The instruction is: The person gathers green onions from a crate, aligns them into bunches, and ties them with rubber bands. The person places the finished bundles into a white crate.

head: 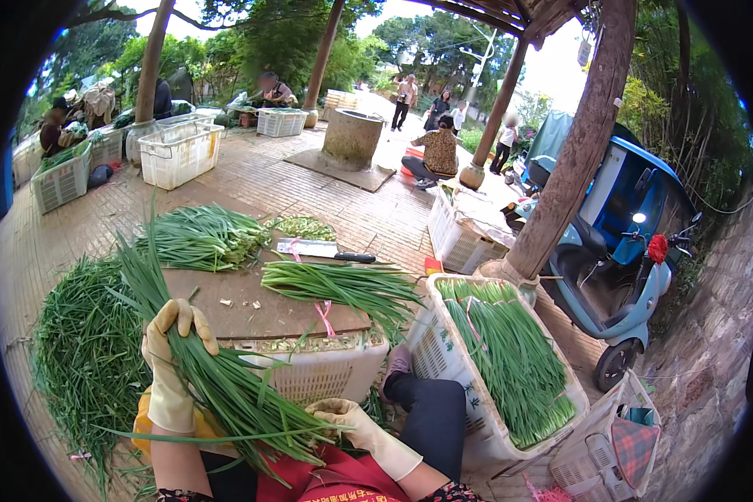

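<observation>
In a cream rubber glove, my left hand (174, 351) is closed around a loose bunch of garlic chives (232, 386). The leaves lean up and to the left, and the stalk ends slant down toward my lap. Also gloved, my right hand (364, 427) is beside those ends; whether its curled fingers grip any stalks is unclear. Ahead of me, a wooden board (226, 304) rests on a white plastic crate (332, 370). On it lie a pile of chives (204, 235), a trimmed bundle (336, 279), a cleaver (317, 248) and a pink tie (324, 317).
A crate of tied chive bundles (502, 351) stands at my right knee. Loose leaves (94, 357) heap on the left. A wooden post (571, 144) and a blue three-wheeler (621, 263) are on the right. A person (436, 154) squats beyond; a stone well (351, 138) stands behind.
</observation>
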`<state>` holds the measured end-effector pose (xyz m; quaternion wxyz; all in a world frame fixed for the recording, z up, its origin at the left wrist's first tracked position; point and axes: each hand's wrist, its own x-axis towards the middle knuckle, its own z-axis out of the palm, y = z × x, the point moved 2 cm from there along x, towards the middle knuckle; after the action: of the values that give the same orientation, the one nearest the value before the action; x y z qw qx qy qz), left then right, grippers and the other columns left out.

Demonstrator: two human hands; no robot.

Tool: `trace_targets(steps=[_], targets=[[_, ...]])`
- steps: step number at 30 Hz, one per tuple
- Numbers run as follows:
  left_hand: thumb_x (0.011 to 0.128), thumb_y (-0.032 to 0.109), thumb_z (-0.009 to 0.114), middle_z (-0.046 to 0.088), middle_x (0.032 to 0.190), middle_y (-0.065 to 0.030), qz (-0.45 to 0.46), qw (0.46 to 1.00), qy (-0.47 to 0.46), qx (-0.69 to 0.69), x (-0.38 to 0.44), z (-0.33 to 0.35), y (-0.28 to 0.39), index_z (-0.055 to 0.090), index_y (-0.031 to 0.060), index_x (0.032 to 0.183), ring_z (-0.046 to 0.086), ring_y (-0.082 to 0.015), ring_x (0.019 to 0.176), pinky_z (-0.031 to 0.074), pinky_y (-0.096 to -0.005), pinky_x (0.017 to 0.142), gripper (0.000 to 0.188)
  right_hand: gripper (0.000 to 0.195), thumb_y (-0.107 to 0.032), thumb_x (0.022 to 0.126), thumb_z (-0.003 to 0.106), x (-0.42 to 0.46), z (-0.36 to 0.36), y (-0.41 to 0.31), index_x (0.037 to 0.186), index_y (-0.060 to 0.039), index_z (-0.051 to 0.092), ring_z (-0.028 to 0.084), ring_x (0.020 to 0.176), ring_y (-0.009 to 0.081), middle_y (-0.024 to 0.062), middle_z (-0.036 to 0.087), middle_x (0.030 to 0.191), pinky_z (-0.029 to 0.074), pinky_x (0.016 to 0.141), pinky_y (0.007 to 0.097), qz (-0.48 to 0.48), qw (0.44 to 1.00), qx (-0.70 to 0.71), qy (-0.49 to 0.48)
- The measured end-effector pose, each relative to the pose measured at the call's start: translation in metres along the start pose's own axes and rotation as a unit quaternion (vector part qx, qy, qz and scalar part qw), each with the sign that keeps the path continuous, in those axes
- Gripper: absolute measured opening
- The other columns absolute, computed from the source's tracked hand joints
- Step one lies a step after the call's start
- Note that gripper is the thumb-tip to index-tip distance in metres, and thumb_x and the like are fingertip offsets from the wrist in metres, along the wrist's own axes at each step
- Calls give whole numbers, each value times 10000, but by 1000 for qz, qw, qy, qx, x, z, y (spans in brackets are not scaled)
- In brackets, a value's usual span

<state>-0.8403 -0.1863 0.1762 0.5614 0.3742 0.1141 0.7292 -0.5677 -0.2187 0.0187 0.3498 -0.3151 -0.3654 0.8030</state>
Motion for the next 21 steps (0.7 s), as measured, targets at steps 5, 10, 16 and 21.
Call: trace_targets(steps=[5, 10, 16, 21], targets=[[970, 394, 447, 555, 725, -133, 30, 1000, -3, 7, 4, -10, 0, 400, 77, 744, 572, -224, 552, 496, -281, 507, 392, 319, -159, 852, 693, -6, -10, 7, 1131, -25, 614, 606, 721, 61, 39, 675, 984, 466, 601, 183, -22, 999, 15, -25], [986, 352, 413, 547, 711, -135, 43, 998, 14, -54, 7, -16, 9, 406, 77, 733, 589, -254, 572, 507, -310, 497, 374, 289, -107, 832, 692, -10, -1, 12, 1090, -3, 617, 467, 597, 48, -11, 620, 837, 353, 519, 176, 60, 997, -9, -40], [1003, 255, 339, 546, 674, -198, -3, 993, -23, -114, 6, -32, 19, 414, 50, 690, 574, -329, 497, 514, -355, 453, 382, 445, -154, 895, 626, 10, -25, 50, 1280, -11, 456, 616, 1018, 175, 103, 599, 1184, 495, 729, 238, 54, 995, 73, -35], [998, 224, 329, 551, 669, -218, -15, 990, -25, -135, 2, -28, 14, 422, 40, 680, 571, -360, 477, 511, -375, 435, 379, 424, -146, 927, 574, 8, 15, 21, 1314, -41, 435, 604, 1070, 202, 102, 586, 1219, 511, 883, 311, 69, 957, 260, -108]])
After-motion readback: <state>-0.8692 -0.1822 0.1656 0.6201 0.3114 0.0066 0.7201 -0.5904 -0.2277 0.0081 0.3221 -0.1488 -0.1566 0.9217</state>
